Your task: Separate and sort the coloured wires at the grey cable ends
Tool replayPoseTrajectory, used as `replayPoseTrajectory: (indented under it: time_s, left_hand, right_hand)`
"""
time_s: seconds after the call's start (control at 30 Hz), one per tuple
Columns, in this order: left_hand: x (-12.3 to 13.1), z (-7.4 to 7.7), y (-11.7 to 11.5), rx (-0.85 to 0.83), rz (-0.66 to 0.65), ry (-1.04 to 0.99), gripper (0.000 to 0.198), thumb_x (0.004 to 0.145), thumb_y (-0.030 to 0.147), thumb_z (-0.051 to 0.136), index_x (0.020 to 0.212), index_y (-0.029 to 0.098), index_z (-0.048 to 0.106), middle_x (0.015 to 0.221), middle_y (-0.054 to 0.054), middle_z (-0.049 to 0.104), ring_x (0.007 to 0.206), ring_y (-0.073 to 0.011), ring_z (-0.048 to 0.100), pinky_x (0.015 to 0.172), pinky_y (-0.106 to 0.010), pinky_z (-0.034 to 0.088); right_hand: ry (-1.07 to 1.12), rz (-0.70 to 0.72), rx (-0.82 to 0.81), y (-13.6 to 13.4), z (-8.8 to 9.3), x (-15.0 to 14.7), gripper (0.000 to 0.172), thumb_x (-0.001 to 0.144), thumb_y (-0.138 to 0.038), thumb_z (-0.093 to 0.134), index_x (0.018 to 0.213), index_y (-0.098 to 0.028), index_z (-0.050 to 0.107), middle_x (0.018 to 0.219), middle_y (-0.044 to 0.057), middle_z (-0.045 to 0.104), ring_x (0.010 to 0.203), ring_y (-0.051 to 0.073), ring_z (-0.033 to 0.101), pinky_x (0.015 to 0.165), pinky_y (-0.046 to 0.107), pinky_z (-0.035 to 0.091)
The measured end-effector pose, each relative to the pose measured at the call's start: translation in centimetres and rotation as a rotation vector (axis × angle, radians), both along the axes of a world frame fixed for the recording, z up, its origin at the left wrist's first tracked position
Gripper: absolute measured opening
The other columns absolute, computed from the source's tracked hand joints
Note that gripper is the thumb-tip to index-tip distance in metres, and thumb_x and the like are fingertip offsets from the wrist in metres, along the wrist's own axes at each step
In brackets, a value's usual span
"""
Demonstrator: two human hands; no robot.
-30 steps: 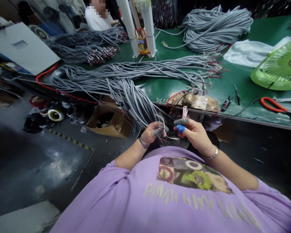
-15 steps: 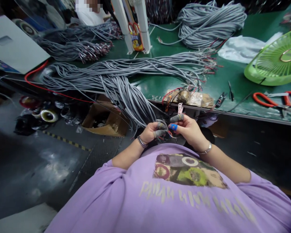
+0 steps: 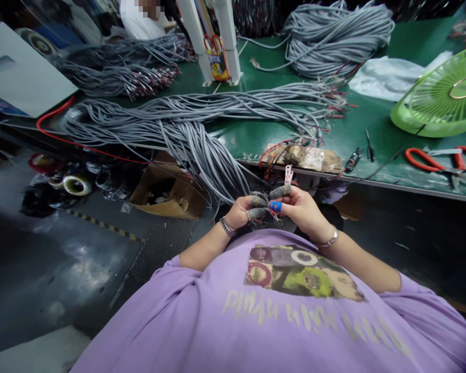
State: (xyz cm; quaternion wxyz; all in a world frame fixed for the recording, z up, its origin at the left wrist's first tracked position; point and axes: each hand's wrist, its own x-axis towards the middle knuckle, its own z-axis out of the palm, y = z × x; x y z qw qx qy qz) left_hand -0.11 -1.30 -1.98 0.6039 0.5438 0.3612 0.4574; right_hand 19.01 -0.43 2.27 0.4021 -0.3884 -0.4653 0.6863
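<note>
A: A long green-topped counter (image 3: 252, 142) runs across in front of you. Which containers are near you?

B: On the floor to your left, an open brown cardboard box (image 3: 189, 208) holds dark material and pale scraps. On the counter, a yellow-and-black printed pouch (image 3: 219, 68) sits between two white uprights (image 3: 233, 57), red loops rising from its top.

A: And what is at your hands?

B: A thick bundle of smooth, round grey cables (image 3: 213, 160), draped over the counter's near edge. Thin red and blue wires (image 3: 273, 213) splay out where it reaches you.

A: How do your hands stand?

B: Your left hand (image 3: 238, 212) pinches the wires between grey-covered thumb and finger. Your right hand (image 3: 302, 210), its thumb wrapped in blue, has its fingertips close together beside them; I cannot tell whether it grips any.
</note>
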Motion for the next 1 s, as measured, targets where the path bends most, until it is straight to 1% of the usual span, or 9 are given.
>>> replayPoseTrajectory:
  time_s: [0.13,0.33,0.47,0.57,0.63,0.77,0.83,0.9,1.0]
  left_hand:
    - [0.0,0.0,0.0,0.018,0.038,-0.027,0.034,0.066,0.044,0.085,0.077,0.013,0.074,0.074,-0.004,0.066,0.068,-0.0115,0.060,0.067,-0.023,0.051]
    - [0.1,0.0,0.0,-0.015,0.048,-0.050,0.034,0.064,0.044,0.085,0.072,0.012,0.073,0.071,-0.003,0.066,0.065,-0.0106,0.059,0.065,-0.022,0.050]
    - [0.1,-0.7,-0.1,-0.082,0.083,-0.073,0.035,0.061,0.042,0.087,0.073,0.012,0.072,0.069,-0.002,0.067,0.061,-0.0100,0.059,0.061,-0.022,0.050]
    - [0.0,-1.4,-0.2,-0.122,0.144,-0.089,0.039,0.061,0.044,0.087,0.079,0.013,0.072,0.065,-0.001,0.067,0.056,-0.0096,0.059,0.057,-0.021,0.050]
    - [-0.1,-1.8,-0.2,-0.122,0.189,-0.119,0.041,0.062,0.046,0.086,0.082,0.013,0.072,0.064,-0.001,0.067,0.055,-0.0095,0.059,0.055,-0.020,0.049]
    - [0.1,-1.9,-0.1,-0.088,0.242,-0.181,0.036,0.066,0.044,0.084,0.081,0.014,0.071,0.065,-0.001,0.068,0.057,-0.0092,0.060,0.055,-0.019,0.048]
    - [0.3,-1.8,-0.1,-0.071,0.245,-0.195,0.033,0.067,0.042,0.084,0.080,0.014,0.071,0.066,-0.001,0.069,0.058,-0.0090,0.061,0.057,-0.019,0.049]
    - [0.5,-1.8,-0.1,-0.077,0.234,-0.187,0.034,0.066,0.041,0.085,0.081,0.014,0.071,0.066,-0.001,0.069,0.058,-0.0091,0.061,0.059,-0.020,0.049]
    - [0.6,-1.8,-0.3,-0.120,0.190,-0.139,0.039,0.062,0.044,0.086,0.081,0.013,0.071,0.066,-0.002,0.069,0.057,-0.0099,0.062,0.056,-0.020,0.049]
  right_hand:
    - [0.001,-0.008,-0.010,0.1,-0.2,0.0,0.041,0.057,-0.031,0.087,0.085,-0.018,0.062,0.070,-0.001,0.069,0.058,0.011,0.061,0.053,0.023,0.048]
    - [0.045,0.020,-0.037,0.2,-0.6,-0.2,0.037,0.061,-0.027,0.084,0.089,-0.018,0.062,0.074,0.000,0.067,0.059,0.009,0.057,0.051,0.021,0.041]
    - [0.263,0.066,-0.205,0.3,-0.2,-0.3,0.032,0.063,-0.022,0.078,0.090,-0.019,0.061,0.067,-0.004,0.058,0.051,0.006,0.044,0.046,0.020,0.032]
    - [0.433,0.103,-0.303,0.1,0.2,-0.2,0.025,0.064,-0.020,0.073,0.085,-0.020,0.058,0.065,-0.006,0.050,0.050,0.006,0.039,0.046,0.021,0.031]
    - [0.463,0.086,-0.265,-0.3,0.3,-0.2,0.024,0.065,-0.019,0.070,0.086,-0.021,0.058,0.067,-0.005,0.050,0.052,0.006,0.040,0.048,0.022,0.035]
    - [0.361,0.066,-0.031,-1.0,-0.2,-0.3,0.028,0.066,-0.018,0.071,0.092,-0.022,0.062,0.069,-0.004,0.056,0.056,0.009,0.046,0.053,0.025,0.040]
    - [0.339,0.053,0.044,-1.1,-0.4,-0.3,0.026,0.066,-0.018,0.071,0.091,-0.021,0.063,0.069,-0.003,0.057,0.060,0.011,0.050,0.056,0.026,0.042]
    - [0.384,0.001,0.056,-1.0,-0.4,-0.3,0.023,0.065,-0.018,0.069,0.087,-0.022,0.063,0.069,-0.002,0.058,0.066,0.012,0.054,0.063,0.028,0.046]
    - [0.469,-0.062,-0.027,-0.7,-0.1,-0.1,0.018,0.063,-0.018,0.066,0.080,-0.022,0.061,0.068,-0.003,0.056,0.075,0.014,0.059,0.069,0.028,0.049]
